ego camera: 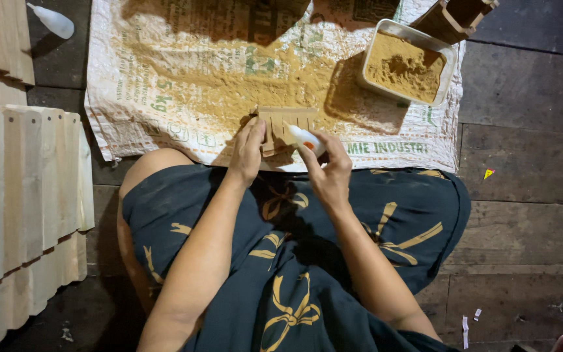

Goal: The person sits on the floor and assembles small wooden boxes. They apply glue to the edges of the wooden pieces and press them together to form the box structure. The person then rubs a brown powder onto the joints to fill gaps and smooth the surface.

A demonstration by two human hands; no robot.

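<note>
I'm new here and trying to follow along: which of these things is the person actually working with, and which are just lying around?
In use:
- left hand steadying the small slatted wooden piece
- right hand holding the small white squeeze bottle against it
- woven sack underneath, dusted with sawdust

Lying about:
- tub of sawdust
- spare white bottle
- stacked wooden slats
- wooden box

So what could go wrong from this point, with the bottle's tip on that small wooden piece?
The right hand tilts the white squeeze bottle onto the small wooden piece while the left hand pinches it, so whatever comes out may reach those fingers. The piece sits over the powder-dusted sack, so loose powder could stick to wet spots. The open tub of powder is close enough to knock.
</note>
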